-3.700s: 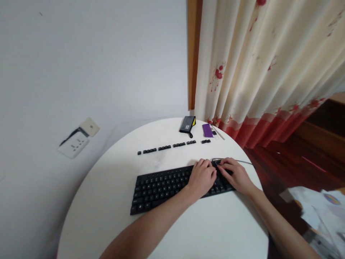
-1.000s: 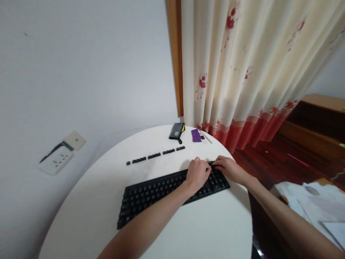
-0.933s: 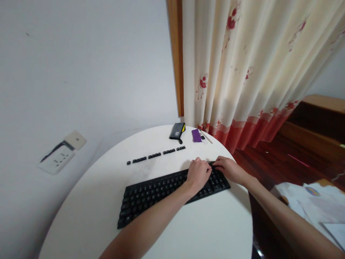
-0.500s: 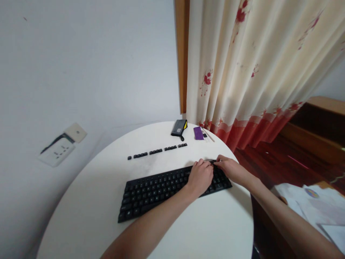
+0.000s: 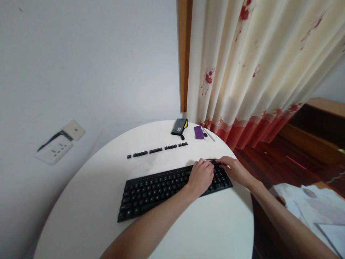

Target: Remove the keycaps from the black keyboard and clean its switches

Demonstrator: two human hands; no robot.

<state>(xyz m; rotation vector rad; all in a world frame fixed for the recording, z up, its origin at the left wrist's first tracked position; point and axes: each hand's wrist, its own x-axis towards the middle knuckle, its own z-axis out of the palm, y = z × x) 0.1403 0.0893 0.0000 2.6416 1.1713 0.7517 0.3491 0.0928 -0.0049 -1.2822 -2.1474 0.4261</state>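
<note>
A black keyboard [image 5: 159, 189] lies slantwise on the round white table [image 5: 194, 230]. My left hand [image 5: 201, 176] rests on the keyboard's right part, fingers loosely bent over the keys, with nothing seen in it. My right hand [image 5: 234, 169] is at the keyboard's far right corner, its fingertips pressed together on the top row of keys. What they pinch is hidden. A thin dark cable [image 5: 209, 160] shows just behind the two hands. Beyond the keyboard, a row of loose black keycaps [image 5: 157, 150] lies in small groups.
At the table's far edge lie a grey pouch with yellow trim [image 5: 179, 126], a purple flat item [image 5: 198, 132] and a thin stick [image 5: 210, 135]. A flowered curtain [image 5: 256, 72] hangs behind. A wall socket [image 5: 55, 148] is at the left, and papers [image 5: 309, 205] lie at the lower right.
The rightmost small group of loose keycaps seen 3.7 s ago is gone from the row. Both hands stay on the keyboard's right end. My right fingertips shifted slightly along the top row.
</note>
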